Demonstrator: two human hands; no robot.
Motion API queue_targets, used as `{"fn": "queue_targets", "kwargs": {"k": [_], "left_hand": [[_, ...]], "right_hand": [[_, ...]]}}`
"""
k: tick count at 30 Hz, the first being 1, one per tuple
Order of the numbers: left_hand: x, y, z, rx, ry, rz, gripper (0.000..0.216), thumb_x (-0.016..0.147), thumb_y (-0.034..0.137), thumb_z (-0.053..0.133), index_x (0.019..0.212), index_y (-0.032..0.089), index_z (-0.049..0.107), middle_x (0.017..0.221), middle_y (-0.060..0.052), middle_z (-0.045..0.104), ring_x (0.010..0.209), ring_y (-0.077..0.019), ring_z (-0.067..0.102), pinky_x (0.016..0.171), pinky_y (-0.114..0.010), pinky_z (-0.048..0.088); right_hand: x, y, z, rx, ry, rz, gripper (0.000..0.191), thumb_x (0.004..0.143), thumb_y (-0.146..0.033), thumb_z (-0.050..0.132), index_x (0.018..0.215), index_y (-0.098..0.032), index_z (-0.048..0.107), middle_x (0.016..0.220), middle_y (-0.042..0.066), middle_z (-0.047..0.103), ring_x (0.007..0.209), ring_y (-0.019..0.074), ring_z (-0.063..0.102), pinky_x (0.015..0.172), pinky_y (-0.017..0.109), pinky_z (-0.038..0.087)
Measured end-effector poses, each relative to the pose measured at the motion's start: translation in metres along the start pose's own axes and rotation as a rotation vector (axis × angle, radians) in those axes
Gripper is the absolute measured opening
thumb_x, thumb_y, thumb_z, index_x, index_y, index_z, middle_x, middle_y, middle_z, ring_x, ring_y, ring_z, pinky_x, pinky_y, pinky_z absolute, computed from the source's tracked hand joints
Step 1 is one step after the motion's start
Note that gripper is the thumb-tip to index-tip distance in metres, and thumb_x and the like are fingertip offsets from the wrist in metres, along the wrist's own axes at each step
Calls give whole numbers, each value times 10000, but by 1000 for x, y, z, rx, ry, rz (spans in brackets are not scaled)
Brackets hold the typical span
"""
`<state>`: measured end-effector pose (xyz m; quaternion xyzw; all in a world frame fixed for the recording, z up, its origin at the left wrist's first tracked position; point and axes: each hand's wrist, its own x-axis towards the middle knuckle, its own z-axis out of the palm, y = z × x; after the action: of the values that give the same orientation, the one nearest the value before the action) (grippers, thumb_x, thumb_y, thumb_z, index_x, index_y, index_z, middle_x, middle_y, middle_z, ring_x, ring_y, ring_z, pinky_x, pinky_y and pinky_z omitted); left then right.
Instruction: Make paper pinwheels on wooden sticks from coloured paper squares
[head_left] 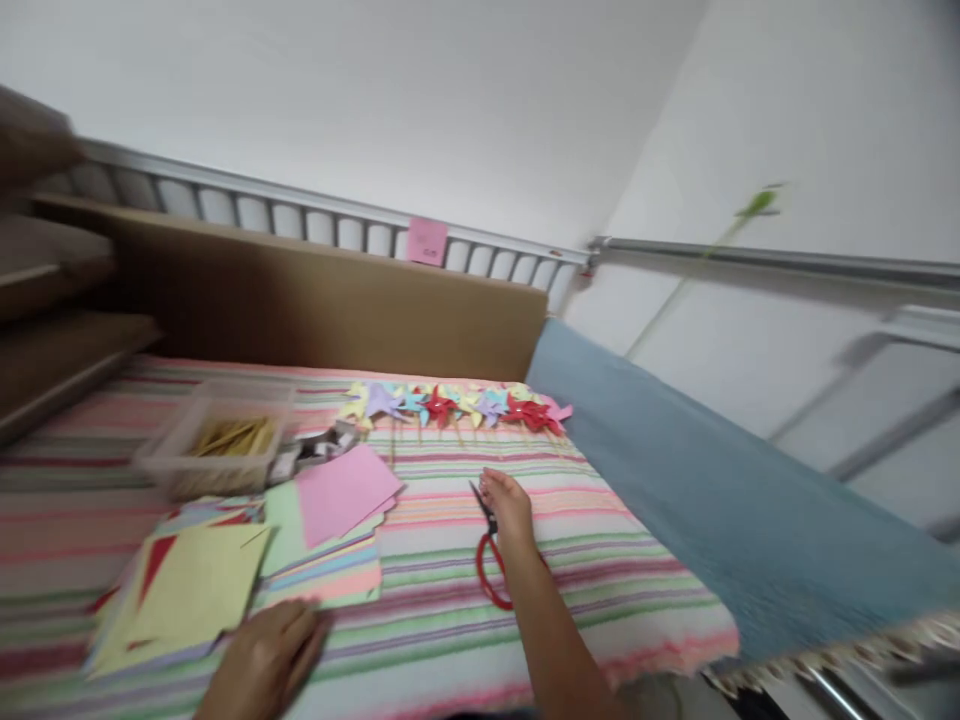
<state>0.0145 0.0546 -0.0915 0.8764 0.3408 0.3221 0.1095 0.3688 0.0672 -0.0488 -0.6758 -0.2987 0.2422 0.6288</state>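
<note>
My left hand point(266, 652) lies low on the striped cloth, its fingers stretched out flat beside a stack of yellow paper squares point(202, 580) and the fanned coloured sheets. My right hand point(508, 510) hovers over the cloth with its fingers closed in a pinch; whatever may be between them is too small to make out. Partly behind that hand and forearm lie scissors with red handles point(486, 575), blades pointing away. A pink paper square point(349, 492) tops the fanned sheets. Farther back, a row of paper pinwheels on sticks point(439, 407) runs across the cloth.
A clear plastic box point(169, 450) holds yellowish sticks or strips. Small dark and silvery items point(319, 450) sit beside it. A cardboard panel point(337, 310) stands at the back before a white rail. Cardboard boxes point(52, 350) are at left; blue fabric point(675, 480) hangs at right.
</note>
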Motion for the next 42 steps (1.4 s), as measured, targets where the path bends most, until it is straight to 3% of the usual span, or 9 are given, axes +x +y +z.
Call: {"fn": "queue_targets", "kwargs": {"k": [6,10,12,17,22,26,34,39,42], "left_hand": [[0,1,-14,27,-2,11,225,860,227,492,685,228,635,644,-36,649,607,-168,612,594,-261,448],[15,-3,-26,-116,134,-53,274,866,214,479,598,202,534,540,6,513,509,-128,485,518,-250,353],[31,-10,-37,-239,273,-206,329,885,233,454,558,199,475,525,22,454,497,-118,445,517,-246,341],[69,-50,-76,-472,639,-544,326,870,310,488,574,185,537,548,22,507,565,-122,480,583,-245,365],[67,-100,-97,-881,933,-951,230,731,342,632,585,174,574,515,41,533,481,-97,459,474,-216,349],[61,-117,-94,-1024,911,-1079,196,671,331,654,600,166,576,517,36,571,443,-89,478,442,-205,370],[63,-115,-91,-1112,832,-1066,239,638,368,711,611,156,606,540,25,599,462,-81,501,449,-188,387],[61,-115,-96,-1106,861,-990,200,632,333,722,620,163,617,584,25,614,551,-87,544,537,-182,432],[59,-117,-95,-1118,834,-955,198,625,333,731,673,166,638,660,3,661,636,-116,593,608,-205,470]], "right_hand": [[-66,-38,112,35,-314,-56,314,689,-352,635,901,-129,697,787,83,719,705,202,668,626,294,510],[-91,-30,151,-58,-340,-148,173,658,-245,620,783,-164,708,766,56,709,728,202,648,709,323,501],[-99,-22,160,-107,-330,-187,158,678,-221,598,783,-177,707,803,55,697,765,203,635,752,334,489],[-118,-14,180,-176,-448,-237,173,727,-189,576,829,-182,716,856,60,667,814,200,620,765,316,473],[-138,-10,211,-165,-586,-147,245,738,-173,571,944,-191,701,924,57,681,780,182,629,738,308,483],[-146,-1,231,-123,-607,-7,385,707,-172,587,1087,-194,644,994,68,677,685,160,615,654,309,486],[-153,3,253,48,-556,152,418,646,-162,600,1064,-154,617,673,-42,548,562,105,501,565,243,414],[-145,-20,239,185,-577,204,383,637,-191,632,1020,-172,640,633,-66,498,520,79,453,490,207,345],[-131,-34,222,383,-554,293,406,619,-214,693,1021,-184,651,614,-73,482,477,68,425,438,196,312]]}}
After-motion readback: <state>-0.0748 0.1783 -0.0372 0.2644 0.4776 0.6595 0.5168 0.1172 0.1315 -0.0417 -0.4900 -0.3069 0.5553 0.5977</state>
